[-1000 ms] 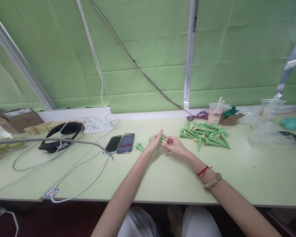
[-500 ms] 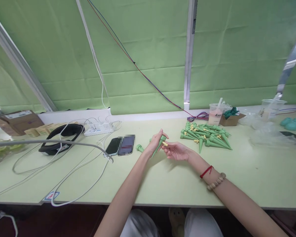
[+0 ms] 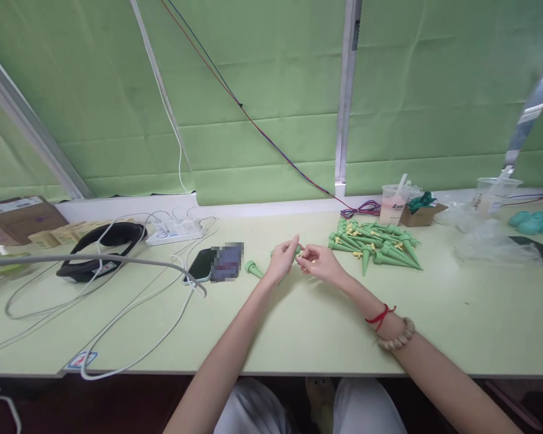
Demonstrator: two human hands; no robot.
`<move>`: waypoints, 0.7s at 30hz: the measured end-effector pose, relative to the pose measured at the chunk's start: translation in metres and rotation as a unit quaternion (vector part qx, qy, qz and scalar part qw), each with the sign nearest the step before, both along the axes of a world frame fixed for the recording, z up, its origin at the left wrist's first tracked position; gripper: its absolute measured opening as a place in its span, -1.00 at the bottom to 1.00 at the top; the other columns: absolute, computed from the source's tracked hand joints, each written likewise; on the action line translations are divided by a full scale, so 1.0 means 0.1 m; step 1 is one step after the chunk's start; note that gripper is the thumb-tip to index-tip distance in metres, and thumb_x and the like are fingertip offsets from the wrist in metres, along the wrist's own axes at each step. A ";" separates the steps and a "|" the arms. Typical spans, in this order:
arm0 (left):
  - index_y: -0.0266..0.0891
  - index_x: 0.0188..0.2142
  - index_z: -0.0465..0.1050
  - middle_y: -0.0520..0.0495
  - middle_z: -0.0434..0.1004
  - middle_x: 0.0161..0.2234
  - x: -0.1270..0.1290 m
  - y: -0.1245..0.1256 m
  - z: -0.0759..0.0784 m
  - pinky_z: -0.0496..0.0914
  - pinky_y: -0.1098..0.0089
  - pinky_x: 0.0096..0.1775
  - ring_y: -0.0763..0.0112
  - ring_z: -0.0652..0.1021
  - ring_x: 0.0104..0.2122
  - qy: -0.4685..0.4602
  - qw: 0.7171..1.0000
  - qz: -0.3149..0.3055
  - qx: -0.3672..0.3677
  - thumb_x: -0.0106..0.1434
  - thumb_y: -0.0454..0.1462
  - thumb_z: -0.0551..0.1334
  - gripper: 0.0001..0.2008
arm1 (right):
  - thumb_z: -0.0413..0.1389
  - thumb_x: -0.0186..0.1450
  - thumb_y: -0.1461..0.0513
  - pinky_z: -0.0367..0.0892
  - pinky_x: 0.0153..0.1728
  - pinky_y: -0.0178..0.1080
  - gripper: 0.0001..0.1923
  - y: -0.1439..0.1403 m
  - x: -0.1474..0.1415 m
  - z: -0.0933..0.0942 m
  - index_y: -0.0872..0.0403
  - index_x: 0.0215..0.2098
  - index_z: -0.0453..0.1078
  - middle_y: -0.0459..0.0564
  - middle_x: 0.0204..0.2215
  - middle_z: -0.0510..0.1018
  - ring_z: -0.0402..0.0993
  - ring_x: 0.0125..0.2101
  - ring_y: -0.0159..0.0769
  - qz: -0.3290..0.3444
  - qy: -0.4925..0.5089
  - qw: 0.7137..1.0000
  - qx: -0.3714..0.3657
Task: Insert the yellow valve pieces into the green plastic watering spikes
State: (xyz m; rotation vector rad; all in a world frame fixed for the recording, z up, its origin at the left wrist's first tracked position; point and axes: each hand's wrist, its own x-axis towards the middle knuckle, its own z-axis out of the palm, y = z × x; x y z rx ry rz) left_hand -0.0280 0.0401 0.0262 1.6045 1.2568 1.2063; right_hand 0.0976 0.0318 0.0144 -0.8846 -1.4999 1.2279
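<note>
Spike (image 3: 295,251) (green, seemingly yellow-tipped) in hands

The hands (image 3: 298,260) hide most of the green spike (image 3: 297,249); the phone (image 3: 227,263) screen seems blurred.

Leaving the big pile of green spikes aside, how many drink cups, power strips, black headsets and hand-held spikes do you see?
Drink cups: 2
Power strip: 1
Black headset: 1
Green spike held in the left hand: 1
Total: 5
</note>
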 end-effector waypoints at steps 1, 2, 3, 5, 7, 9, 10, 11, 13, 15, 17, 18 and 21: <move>-0.28 -0.47 0.40 0.14 0.12 -0.77 0.00 0.01 -0.01 0.04 0.53 -0.73 0.61 0.16 -0.79 -0.006 1.000 -0.001 -0.006 0.13 0.12 -0.03 -0.48 | 0.25 -0.04 0.15 0.40 -0.59 -0.34 -0.68 -0.01 -0.03 -0.01 0.08 -0.61 0.17 -0.20 -0.70 0.39 0.38 -0.64 -0.45 0.008 0.024 1.000 -0.013; -0.27 -0.45 0.41 0.14 0.13 -0.77 0.00 0.02 -0.02 0.05 0.53 -0.73 0.59 0.18 -0.79 -0.016 1.000 -0.003 -0.014 0.14 0.13 -0.05 -0.47 | 0.24 -0.02 0.12 0.41 -0.59 -0.31 -0.67 -0.03 -0.05 -0.01 0.06 -0.57 0.15 -0.21 -0.69 0.40 0.38 -0.66 -0.45 0.028 0.053 0.997 -0.039; -0.27 -0.44 0.40 0.14 0.14 -0.78 0.00 0.03 -0.01 0.05 0.53 -0.73 0.58 0.20 -0.79 -0.031 0.999 -0.008 -0.024 0.14 0.13 -0.06 -0.46 | 0.22 0.00 0.08 0.42 -0.58 -0.28 -0.67 -0.04 -0.07 -0.01 0.05 -0.53 0.15 -0.22 -0.68 0.41 0.38 -0.68 -0.45 0.053 0.082 0.993 -0.068; -0.26 -0.43 0.38 0.14 0.15 -0.78 -0.01 0.02 0.01 0.05 0.54 -0.73 0.59 0.21 -0.79 -0.069 0.997 -0.020 -0.040 0.13 0.14 -0.04 -0.48 | 0.20 0.02 0.05 0.45 -0.53 -0.26 -0.66 -0.07 -0.11 0.00 0.05 -0.45 0.17 -0.21 -0.67 0.44 0.39 -0.68 -0.45 0.079 0.130 0.983 -0.103; -0.25 -0.42 0.36 0.16 0.14 -0.77 -0.01 0.01 0.05 0.05 0.55 -0.73 0.60 0.20 -0.79 -0.098 0.994 -0.033 -0.046 0.10 0.14 0.01 -0.51 | 0.22 0.00 0.04 0.45 -0.49 -0.27 -0.64 -0.08 -0.14 0.00 0.05 -0.40 0.20 -0.19 -0.65 0.47 0.42 -0.65 -0.45 0.061 0.165 0.980 -0.098; -0.24 -0.41 0.34 0.18 0.13 -0.76 -0.01 -0.01 0.07 0.07 0.57 -0.71 0.62 0.20 -0.78 -0.109 0.992 -0.042 -0.047 0.07 0.13 0.06 -0.54 | 0.23 -0.02 0.05 0.45 -0.46 -0.27 -0.62 -0.08 -0.16 -0.01 0.05 -0.37 0.22 -0.17 -0.63 0.50 0.45 -0.62 -0.43 0.036 0.180 0.980 -0.083; -0.24 -0.41 0.33 0.18 0.12 -0.76 -0.01 -0.02 0.08 0.08 0.57 -0.71 0.62 0.21 -0.77 -0.111 0.992 -0.042 -0.048 0.06 0.12 0.08 -0.55 | 0.23 -0.02 0.04 0.45 -0.44 -0.27 -0.61 -0.08 -0.17 -0.01 0.06 -0.36 0.23 -0.15 -0.62 0.50 0.45 -0.61 -0.42 0.027 0.179 0.981 -0.074; -0.24 -0.41 0.33 0.18 0.12 -0.75 -0.01 -0.02 0.08 0.10 0.57 -0.70 0.63 0.21 -0.76 -0.111 0.992 -0.040 -0.050 0.05 0.12 0.09 -0.55 | 0.23 -0.02 0.04 0.45 -0.44 -0.26 -0.61 -0.08 -0.18 -0.03 0.06 -0.36 0.24 -0.14 -0.62 0.51 0.45 -0.61 -0.41 0.022 0.174 0.983 -0.063; -0.25 -0.41 0.33 0.17 0.15 -0.74 -0.01 -0.03 0.06 0.11 0.57 -0.69 0.62 0.23 -0.75 -0.105 0.992 -0.038 -0.054 0.05 0.12 0.10 -0.55 | 0.22 -0.02 0.04 0.44 -0.44 -0.25 -0.62 -0.07 -0.18 -0.05 0.06 -0.36 0.25 -0.14 -0.62 0.50 0.45 -0.61 -0.40 0.014 0.152 0.988 -0.031; -0.27 -0.43 0.35 0.14 0.17 -0.74 -0.01 -0.03 0.04 0.09 0.56 -0.69 0.61 0.24 -0.74 -0.092 0.993 -0.043 -0.055 0.07 0.11 0.08 -0.54 | 0.18 0.03 0.05 0.42 -0.45 -0.25 -0.69 -0.06 -0.16 -0.07 0.05 -0.41 0.24 -0.15 -0.63 0.47 0.45 -0.60 -0.38 0.009 0.118 0.993 0.028; -0.28 -0.49 0.35 0.11 0.20 -0.74 -0.01 -0.02 0.01 0.08 0.56 -0.69 0.61 0.24 -0.74 -0.074 0.995 -0.049 -0.051 0.09 0.11 0.05 -0.53 | 0.12 0.11 0.09 0.39 -0.42 -0.26 -0.79 -0.05 -0.12 -0.09 0.03 -0.48 0.22 -0.15 -0.62 0.46 0.44 -0.56 -0.37 0.005 0.060 0.993 0.104; -0.28 -0.53 0.34 0.10 0.21 -0.75 -0.01 -0.02 0.00 0.07 0.56 -0.69 0.61 0.24 -0.75 -0.066 0.995 -0.049 -0.049 0.10 0.10 0.05 -0.52 | 0.09 0.14 0.12 0.38 -0.40 -0.26 -0.81 -0.04 -0.10 -0.09 0.03 -0.51 0.22 -0.15 -0.61 0.45 0.43 -0.53 -0.37 0.003 0.029 0.990 0.135; -0.28 -0.55 0.35 0.10 0.21 -0.74 -0.03 0.00 -0.03 0.07 0.55 -0.70 0.61 0.24 -0.75 -0.053 0.997 -0.036 -0.040 0.10 0.11 0.04 -0.51 | 0.13 0.10 0.18 0.37 -0.40 -0.26 -0.82 -0.02 -0.05 -0.08 0.04 -0.56 0.22 -0.15 -0.59 0.45 0.41 -0.53 -0.38 0.024 0.003 0.991 0.129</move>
